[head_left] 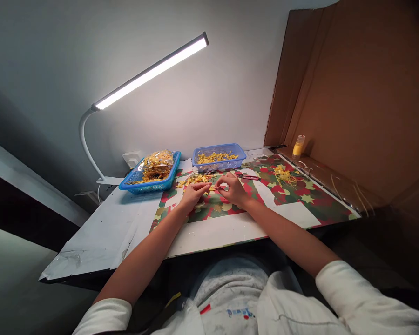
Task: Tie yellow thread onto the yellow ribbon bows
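Observation:
My left hand (192,194) and my right hand (233,188) rest close together on a red, green and yellow patterned mat (300,200) on the white table (101,232). Both pinch at a small yellow piece (211,188) between their fingertips. Just beyond the hands lies a loose pile of small yellow pieces (194,179). The piece itself is too small to make out in detail.
Behind the hands stand two blue baskets: the left basket (150,184) holds a bag of yellow pieces, the right basket (218,163) holds loose ones. A pink pen (248,177), yellow threads (282,174), a small yellow bottle (298,145), a cardboard screen (352,93) and a lit desk lamp (150,72) surround them.

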Demonstrator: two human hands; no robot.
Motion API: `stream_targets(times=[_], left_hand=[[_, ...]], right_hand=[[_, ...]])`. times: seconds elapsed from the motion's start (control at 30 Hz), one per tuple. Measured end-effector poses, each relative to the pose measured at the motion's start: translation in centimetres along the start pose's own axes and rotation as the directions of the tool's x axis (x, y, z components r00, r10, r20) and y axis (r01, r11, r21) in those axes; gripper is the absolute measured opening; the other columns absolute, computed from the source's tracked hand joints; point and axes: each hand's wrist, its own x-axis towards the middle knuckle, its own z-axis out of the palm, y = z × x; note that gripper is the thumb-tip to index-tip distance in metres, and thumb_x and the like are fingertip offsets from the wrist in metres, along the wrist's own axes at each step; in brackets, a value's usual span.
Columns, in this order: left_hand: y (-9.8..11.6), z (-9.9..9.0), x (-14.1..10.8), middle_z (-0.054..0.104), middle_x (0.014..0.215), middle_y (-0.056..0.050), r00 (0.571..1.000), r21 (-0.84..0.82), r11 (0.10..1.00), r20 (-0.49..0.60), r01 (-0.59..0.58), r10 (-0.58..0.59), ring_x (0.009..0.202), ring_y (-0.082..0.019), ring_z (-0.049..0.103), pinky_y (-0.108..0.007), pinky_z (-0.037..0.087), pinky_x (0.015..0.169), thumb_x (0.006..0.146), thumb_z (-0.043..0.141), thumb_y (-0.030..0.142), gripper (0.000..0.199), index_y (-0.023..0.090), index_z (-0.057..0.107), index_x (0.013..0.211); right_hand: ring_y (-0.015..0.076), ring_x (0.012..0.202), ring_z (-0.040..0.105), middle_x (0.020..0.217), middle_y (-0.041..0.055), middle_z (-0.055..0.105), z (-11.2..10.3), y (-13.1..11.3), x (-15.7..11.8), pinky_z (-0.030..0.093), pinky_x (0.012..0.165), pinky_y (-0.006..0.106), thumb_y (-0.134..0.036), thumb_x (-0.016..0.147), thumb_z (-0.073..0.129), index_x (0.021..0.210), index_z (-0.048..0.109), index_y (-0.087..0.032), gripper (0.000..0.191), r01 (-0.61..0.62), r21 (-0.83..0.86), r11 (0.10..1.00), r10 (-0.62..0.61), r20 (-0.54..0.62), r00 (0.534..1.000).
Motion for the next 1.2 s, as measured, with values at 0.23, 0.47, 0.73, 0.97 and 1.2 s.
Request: stream_targets(times=[0.23,0.47,0.73,0.97,1.2], left_hand=[[0.7,0.8,-0.9,0.052,0.046,0.003,0.988,0.160,0.986,0.150,-0.057,0.033,0.044,-0.006,0.036,-0.020,0.024,0.043,0.063,0.075,0.041,0.029,0.012,0.075,0.070],[0.8,0.8,-1.0,0.052,0.050,0.003,0.983,0.113,0.993,0.183,-0.044,0.023,0.046,-0.006,0.039,-0.020,0.028,0.044,0.063,0.073,0.045,0.033,0.013,0.069,0.069],[0.5,0.6,-0.5,0.055,0.057,0.003,0.996,0.051,0.998,0.085,-0.033,0.029,0.047,-0.006,0.041,-0.018,0.029,0.043,0.065,0.069,0.044,0.030,0.015,0.065,0.068],[0.2,0.3,-0.4,0.052,0.054,0.005,0.993,0.036,0.999,0.113,-0.036,0.032,0.045,-0.006,0.041,-0.018,0.029,0.042,0.066,0.069,0.044,0.029,0.015,0.065,0.067],[0.3,-0.2,-0.3,0.063,0.064,0.000,0.979,0.031,0.999,0.205,-0.011,0.004,0.046,-0.007,0.048,-0.019,0.032,0.043,0.063,0.076,0.047,0.041,0.014,0.071,0.086]], right_hand=[[0.0188,0.074,0.049,0.070,0.0008,0.054,0.0,0.0,-0.1,0.038,0.077,0.033,-0.009,0.072,0.061,0.072,0.063,-0.021,0.012,0.018,-0.016,1.000,-0.018,0.021,1.000],[0.0172,0.078,0.052,0.079,0.0004,0.062,0.2,0.0,0.2,0.040,0.073,0.030,-0.024,0.075,0.062,0.075,0.060,-0.021,0.004,-0.154,0.209,0.966,0.149,0.038,0.988],[0.0158,0.072,0.055,0.077,0.0019,0.062,0.6,1.3,0.7,0.041,0.065,0.028,-0.034,0.074,0.062,0.069,0.064,-0.018,0.017,-0.333,0.292,0.897,0.310,0.122,0.943],[0.0138,0.072,0.055,0.082,0.0025,0.065,0.1,0.3,0.5,0.042,0.065,0.026,-0.040,0.074,0.066,0.079,0.067,-0.018,0.023,-0.336,0.331,0.882,0.241,0.297,0.924],[0.0121,0.060,0.048,0.070,0.0001,0.058,0.0,0.6,0.7,0.037,0.054,0.025,-0.044,0.070,0.066,0.072,0.061,-0.018,0.026,-0.406,0.399,0.822,0.280,0.338,0.899]])
